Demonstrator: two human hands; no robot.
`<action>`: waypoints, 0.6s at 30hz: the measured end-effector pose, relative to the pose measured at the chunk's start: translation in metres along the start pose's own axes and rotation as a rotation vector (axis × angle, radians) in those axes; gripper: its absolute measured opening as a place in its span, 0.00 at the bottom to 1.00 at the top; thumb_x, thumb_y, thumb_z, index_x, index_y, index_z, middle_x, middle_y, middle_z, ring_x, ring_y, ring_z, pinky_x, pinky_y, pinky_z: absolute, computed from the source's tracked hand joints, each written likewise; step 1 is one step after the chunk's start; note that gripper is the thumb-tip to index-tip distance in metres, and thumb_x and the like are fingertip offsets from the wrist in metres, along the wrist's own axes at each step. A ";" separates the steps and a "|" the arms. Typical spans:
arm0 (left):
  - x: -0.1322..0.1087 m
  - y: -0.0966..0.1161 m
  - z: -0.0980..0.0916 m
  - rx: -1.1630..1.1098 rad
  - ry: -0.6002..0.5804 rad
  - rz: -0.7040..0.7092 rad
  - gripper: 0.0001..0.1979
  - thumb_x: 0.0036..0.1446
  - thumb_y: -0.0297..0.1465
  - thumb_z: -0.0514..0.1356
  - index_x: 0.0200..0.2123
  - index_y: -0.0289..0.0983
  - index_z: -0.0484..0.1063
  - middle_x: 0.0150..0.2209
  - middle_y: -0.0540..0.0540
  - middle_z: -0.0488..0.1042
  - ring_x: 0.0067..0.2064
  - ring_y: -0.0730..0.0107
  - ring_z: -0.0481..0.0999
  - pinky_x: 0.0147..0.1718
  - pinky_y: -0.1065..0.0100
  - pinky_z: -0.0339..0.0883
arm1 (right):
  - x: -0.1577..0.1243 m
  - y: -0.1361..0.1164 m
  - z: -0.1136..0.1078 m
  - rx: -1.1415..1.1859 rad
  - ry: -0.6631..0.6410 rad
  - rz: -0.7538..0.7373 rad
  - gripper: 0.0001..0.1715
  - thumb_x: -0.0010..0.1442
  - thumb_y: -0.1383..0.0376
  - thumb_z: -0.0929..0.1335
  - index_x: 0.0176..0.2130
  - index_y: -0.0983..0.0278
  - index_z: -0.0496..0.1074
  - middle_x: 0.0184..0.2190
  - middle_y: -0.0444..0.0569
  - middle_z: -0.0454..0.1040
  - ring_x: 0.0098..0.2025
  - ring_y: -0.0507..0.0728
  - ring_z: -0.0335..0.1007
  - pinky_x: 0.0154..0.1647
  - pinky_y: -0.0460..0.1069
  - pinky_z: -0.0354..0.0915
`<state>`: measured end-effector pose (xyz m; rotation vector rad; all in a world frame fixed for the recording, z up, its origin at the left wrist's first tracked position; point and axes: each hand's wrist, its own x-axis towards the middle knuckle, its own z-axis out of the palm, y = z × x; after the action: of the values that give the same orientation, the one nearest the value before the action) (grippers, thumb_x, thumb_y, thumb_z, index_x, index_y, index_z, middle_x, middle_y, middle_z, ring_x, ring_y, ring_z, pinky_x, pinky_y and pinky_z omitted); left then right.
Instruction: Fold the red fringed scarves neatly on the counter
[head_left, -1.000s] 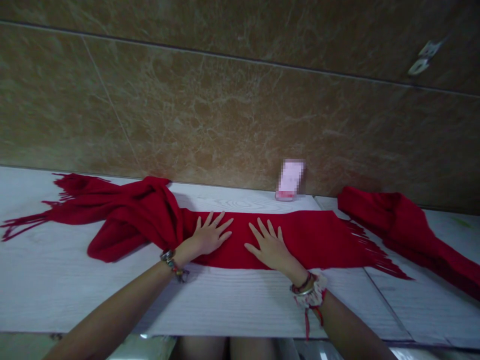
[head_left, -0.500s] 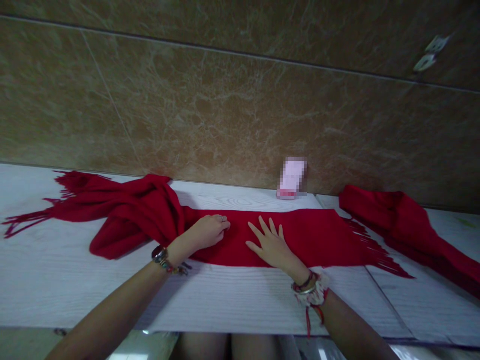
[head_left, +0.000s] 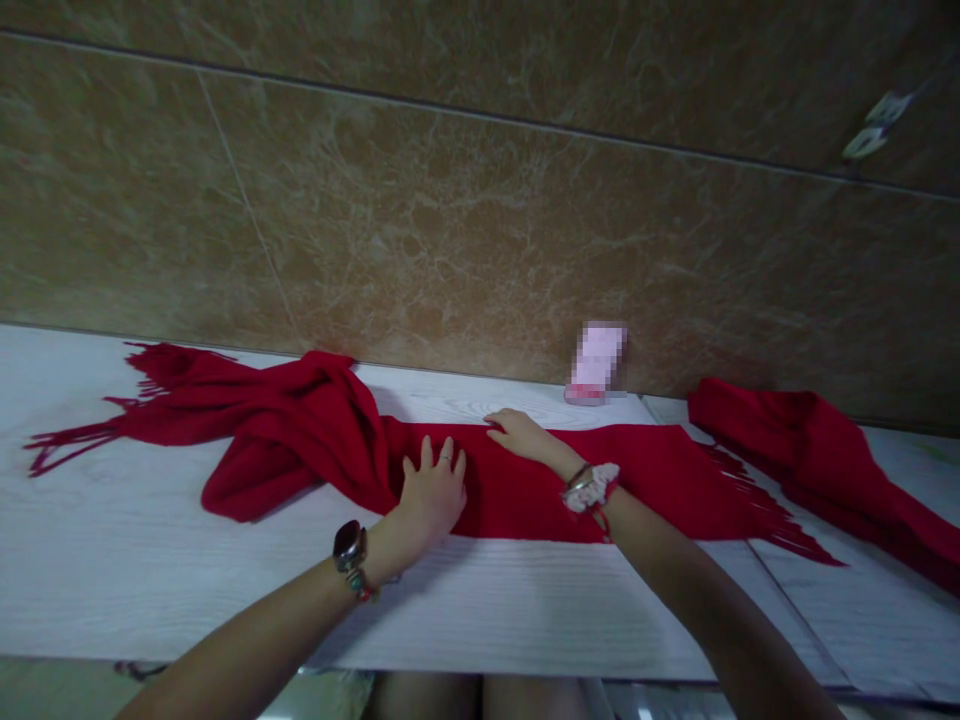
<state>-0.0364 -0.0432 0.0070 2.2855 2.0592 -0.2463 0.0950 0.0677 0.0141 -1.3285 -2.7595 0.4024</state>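
Observation:
A red fringed scarf lies lengthwise across the white wood-grain table. Its right half is spread flat, while the left part is a loose, crumpled heap. My left hand rests on the flat cloth beside this heap, its fingers spread and holding nothing. A ring, a watch and beads are on that arm. At the scarf's far edge, my right hand has its fingers bent together over the border, with the edge pinched by the thumb. A pale scrunchie and bracelets circle the right wrist.
A pink, blurred-out box-like object stands by the wall behind the scarf. More red cloth lies at the right. The brown marbled wall borders the table at the back, and a socket is upper right.
My right hand has gone from lying spread on the cloth to its far edge. The curled left fingers have opened out, and that hand has come slightly nearer to me.

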 end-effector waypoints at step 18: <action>-0.028 0.036 0.036 0.023 0.009 0.120 0.27 0.57 0.21 0.45 0.58 0.49 0.55 0.61 0.45 0.52 0.59 0.45 0.51 0.40 0.42 0.65 | 0.053 0.018 -0.006 0.298 -0.149 0.004 0.19 0.42 0.71 0.71 0.38 0.67 0.74 0.26 0.43 0.73 0.27 0.50 0.64 0.28 0.43 0.59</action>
<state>-0.0059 -0.0803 -0.0265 2.4176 1.9242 -0.2550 0.0762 0.1211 0.0121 -1.2763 -2.6704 0.9058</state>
